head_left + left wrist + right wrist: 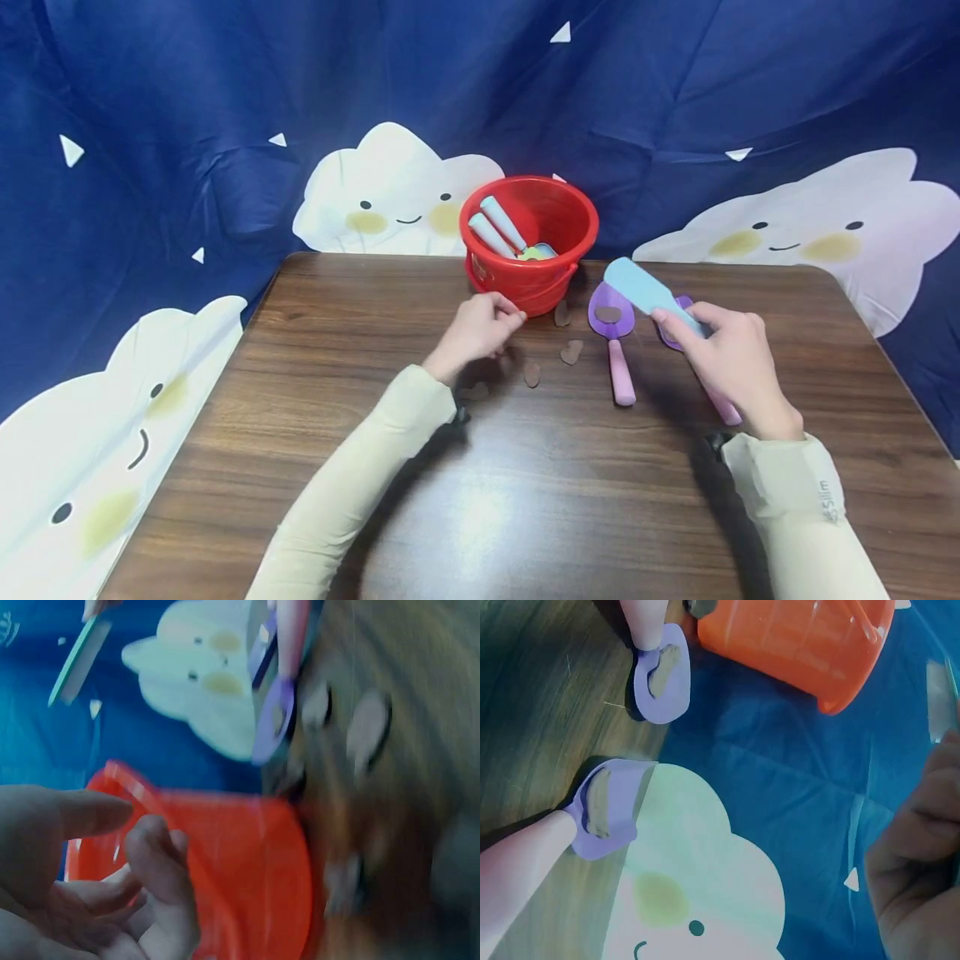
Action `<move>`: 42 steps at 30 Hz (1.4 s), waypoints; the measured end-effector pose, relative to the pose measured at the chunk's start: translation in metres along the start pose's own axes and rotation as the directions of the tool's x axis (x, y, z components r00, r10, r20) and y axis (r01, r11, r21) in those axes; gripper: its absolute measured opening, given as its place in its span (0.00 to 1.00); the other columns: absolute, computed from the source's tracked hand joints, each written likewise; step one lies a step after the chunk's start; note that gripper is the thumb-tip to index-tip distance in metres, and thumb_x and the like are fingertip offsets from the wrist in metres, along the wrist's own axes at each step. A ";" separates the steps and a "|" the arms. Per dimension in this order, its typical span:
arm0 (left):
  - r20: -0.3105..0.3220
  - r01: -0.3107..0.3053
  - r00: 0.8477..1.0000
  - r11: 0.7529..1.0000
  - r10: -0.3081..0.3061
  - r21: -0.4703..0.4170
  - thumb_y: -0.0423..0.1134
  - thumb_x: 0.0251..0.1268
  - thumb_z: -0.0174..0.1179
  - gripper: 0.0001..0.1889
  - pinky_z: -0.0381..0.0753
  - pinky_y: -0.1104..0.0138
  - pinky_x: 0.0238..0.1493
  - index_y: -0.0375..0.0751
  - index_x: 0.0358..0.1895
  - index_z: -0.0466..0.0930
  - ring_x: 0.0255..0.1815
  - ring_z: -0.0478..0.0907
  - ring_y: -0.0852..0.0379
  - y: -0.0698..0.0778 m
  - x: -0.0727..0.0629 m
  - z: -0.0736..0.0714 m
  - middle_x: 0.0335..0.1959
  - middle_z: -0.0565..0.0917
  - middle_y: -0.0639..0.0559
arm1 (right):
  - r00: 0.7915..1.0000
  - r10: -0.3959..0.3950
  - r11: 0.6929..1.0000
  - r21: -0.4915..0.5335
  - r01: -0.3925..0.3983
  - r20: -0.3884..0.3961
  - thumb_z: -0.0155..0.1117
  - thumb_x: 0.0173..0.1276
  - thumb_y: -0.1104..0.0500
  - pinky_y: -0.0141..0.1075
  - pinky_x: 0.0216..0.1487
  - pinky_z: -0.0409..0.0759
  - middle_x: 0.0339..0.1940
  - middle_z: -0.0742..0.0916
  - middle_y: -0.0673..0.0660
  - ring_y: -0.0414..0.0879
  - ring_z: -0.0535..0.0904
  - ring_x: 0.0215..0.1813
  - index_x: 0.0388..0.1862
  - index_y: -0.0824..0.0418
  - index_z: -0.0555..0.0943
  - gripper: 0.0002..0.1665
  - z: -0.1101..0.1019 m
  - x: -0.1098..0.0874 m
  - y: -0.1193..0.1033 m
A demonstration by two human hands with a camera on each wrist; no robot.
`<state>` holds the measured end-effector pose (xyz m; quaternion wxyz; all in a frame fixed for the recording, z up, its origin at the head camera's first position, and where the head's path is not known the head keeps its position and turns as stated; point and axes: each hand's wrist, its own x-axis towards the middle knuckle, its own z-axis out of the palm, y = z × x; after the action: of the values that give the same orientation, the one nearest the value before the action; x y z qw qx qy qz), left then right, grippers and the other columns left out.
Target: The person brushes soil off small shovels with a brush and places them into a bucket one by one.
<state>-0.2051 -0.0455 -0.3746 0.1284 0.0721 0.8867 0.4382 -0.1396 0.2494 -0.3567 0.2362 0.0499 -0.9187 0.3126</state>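
Note:
My right hand (731, 354) grips a light blue toy shovel (641, 287) by its handle, blade pointing left, above the table. Beneath it lie two purple toy shovels with pink handles. One purple shovel (620, 325) carries a brown piece on its blade; the other purple shovel (622, 791), partly covered by my right hand in the head view, also bears a brown piece (598, 802). In front of the red bucket (528, 287) is my left hand (480, 329), fingers loosely bent, with nothing seen between thumb and fingertips in the left wrist view.
Two light blue handles (498, 225) lean inside the bucket beside something yellow-green. Several flat brown pieces lie on the wooden table (480, 508), one brown piece (572, 352) between the bucket and the shovels. A blue cloth (225, 83) with white clouds hangs behind the table.

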 end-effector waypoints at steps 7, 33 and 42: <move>0.153 0.025 0.988 0.999 -0.028 0.019 0.49 0.67 0.58 0.14 0.81 0.67 0.19 0.40 0.41 0.78 0.20 0.84 0.49 0.014 -0.005 0.057 0.28 0.86 0.39 | 0.973 0.208 0.978 0.029 -0.206 -0.105 0.66 0.62 0.42 0.29 0.23 0.60 0.07 0.73 0.41 0.36 0.64 0.18 0.21 0.60 0.83 0.23 0.000 -0.001 0.006; 0.185 0.241 0.956 0.969 -0.227 -0.055 0.41 0.59 0.65 0.20 0.80 0.66 0.12 0.37 0.46 0.65 0.05 0.73 0.57 0.045 0.003 0.161 0.16 0.76 0.46 | 0.956 0.289 0.957 -0.017 -0.288 0.041 0.61 0.64 0.37 0.35 0.21 0.61 0.10 0.73 0.49 0.42 0.64 0.21 0.27 0.60 0.85 0.27 0.002 -0.008 0.005; 0.273 0.296 0.939 0.890 -0.207 -0.345 0.35 0.56 0.61 0.12 0.69 0.75 0.09 0.42 0.17 0.72 0.07 0.65 0.63 0.038 0.006 0.149 0.11 0.75 0.52 | 0.964 0.261 0.965 -0.013 -0.260 0.055 0.62 0.65 0.40 0.35 0.19 0.60 0.09 0.71 0.48 0.41 0.63 0.19 0.25 0.60 0.85 0.25 0.002 -0.010 0.006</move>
<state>-0.1671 0.0923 -0.4322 0.2973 -0.0203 0.7654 0.5704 -0.1327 0.2524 -0.3659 0.1672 -0.0632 -0.9245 0.3368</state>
